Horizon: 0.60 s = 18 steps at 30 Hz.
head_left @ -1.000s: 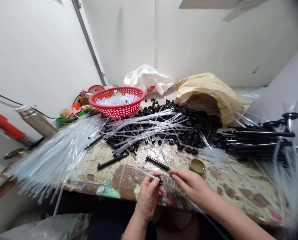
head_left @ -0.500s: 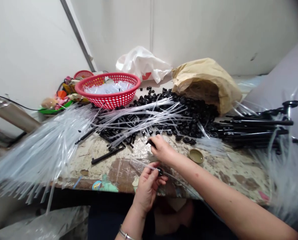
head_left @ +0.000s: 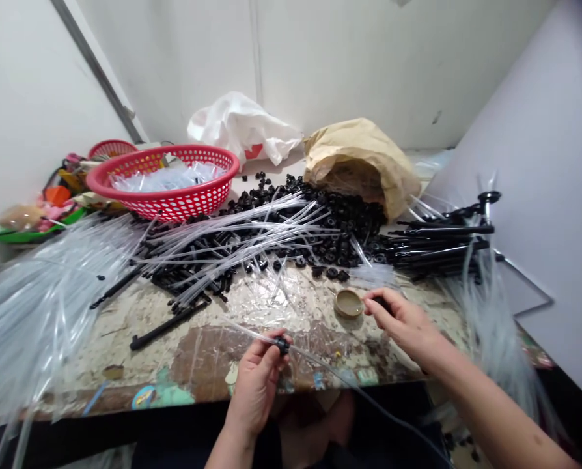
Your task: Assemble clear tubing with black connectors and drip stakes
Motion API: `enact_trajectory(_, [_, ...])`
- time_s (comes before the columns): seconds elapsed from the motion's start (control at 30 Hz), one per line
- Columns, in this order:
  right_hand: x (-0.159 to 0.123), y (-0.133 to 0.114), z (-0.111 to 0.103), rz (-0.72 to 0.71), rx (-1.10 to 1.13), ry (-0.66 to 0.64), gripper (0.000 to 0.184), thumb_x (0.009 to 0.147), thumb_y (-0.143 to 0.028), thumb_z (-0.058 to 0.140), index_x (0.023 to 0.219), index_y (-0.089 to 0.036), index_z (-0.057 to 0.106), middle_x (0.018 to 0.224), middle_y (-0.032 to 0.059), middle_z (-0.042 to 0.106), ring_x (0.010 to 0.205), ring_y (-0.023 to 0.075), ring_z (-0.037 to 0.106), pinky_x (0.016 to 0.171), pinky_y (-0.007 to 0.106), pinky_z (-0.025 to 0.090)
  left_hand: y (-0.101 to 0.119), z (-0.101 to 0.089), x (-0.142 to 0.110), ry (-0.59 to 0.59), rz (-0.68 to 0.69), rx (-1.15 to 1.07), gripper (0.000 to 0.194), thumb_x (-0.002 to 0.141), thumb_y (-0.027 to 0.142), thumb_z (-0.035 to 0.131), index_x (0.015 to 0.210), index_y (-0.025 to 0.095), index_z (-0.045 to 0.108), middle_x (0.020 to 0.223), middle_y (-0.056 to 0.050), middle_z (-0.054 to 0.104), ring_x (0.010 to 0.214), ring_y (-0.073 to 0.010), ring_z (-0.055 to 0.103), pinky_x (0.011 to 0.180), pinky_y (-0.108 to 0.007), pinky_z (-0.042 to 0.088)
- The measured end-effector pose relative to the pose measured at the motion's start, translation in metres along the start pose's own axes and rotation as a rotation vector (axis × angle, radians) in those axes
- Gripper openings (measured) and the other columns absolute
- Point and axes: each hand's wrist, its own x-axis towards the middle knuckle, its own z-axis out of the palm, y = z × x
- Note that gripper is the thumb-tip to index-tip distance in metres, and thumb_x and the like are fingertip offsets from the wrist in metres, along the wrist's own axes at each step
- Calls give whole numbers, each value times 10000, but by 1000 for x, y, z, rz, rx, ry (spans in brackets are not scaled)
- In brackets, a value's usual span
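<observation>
My left hand [head_left: 254, 384] pinches a thin clear plastic tube together with a round black plastic fitting [head_left: 282, 345] that sits around it. From there the tube [head_left: 327, 368] trails down to the right over the table's front edge. My right hand [head_left: 405, 326] is closed beside a small round dish [head_left: 348, 304] holding some liquid, its fingertips at the rim. A black plastic piece [head_left: 383, 303] shows in its curled fingers, mostly hidden; whether the fingertips pinch anything else I cannot make out.
Behind the hands lies a heap of black fittings [head_left: 340, 228] with clear tubes [head_left: 252, 238] across it. A red basket [head_left: 174, 208], a paper bag [head_left: 364, 146] and black rods [head_left: 437, 244] stand around it. Long clear tubes [head_left: 61, 286] overhang the left edge.
My right hand has gone from near the heap, rightward to the dish, with the black piece still in its fingers. My left hand keeps its pinch on tube and fitting. The view has turned right.
</observation>
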Motion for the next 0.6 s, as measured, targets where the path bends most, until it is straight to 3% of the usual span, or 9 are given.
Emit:
enact_trajectory(0.1, [2, 11, -1, -96, -190, 78, 204, 799, -377, 460, 855, -203, 550, 723, 20, 604, 639, 160, 543, 580, 260, 407, 0, 0, 0, -10, 21, 36, 293, 628, 210, 731, 912, 177, 669, 845, -39, 690, 653, -78, 602, 600, -154, 465])
enact_trajectory(0.27, [2, 14, -4, -148, -265, 62, 202, 808, -351, 425, 873, -202, 545, 782, 40, 634, 709, 187, 582, 649, 299, 431, 1, 3, -2, -10, 39, 107, 296, 612, 196, 741, 897, 180, 662, 836, -33, 685, 672, -104, 629, 611, -172, 480])
enact_trajectory(0.4, [-5, 19, -9, -81, -182, 63, 263, 832, -379, 387, 966, -198, 524, 821, 48, 643, 663, 172, 591, 626, 299, 445, 1, 5, -1, 17, 35, 114, 296, 603, 205, 747, 884, 176, 659, 848, -38, 683, 694, -126, 645, 642, -197, 501])
enact_trajectory(0.6, [-13, 38, -7, 63, 92, 71, 249, 819, -407, 437, 949, -208, 509, 807, 33, 639, 549, 128, 577, 521, 261, 465, 2, 7, -1, 38, 30, 121, 292, 620, 230, 735, 896, 167, 662, 785, -39, 692, 667, -128, 650, 611, -187, 511])
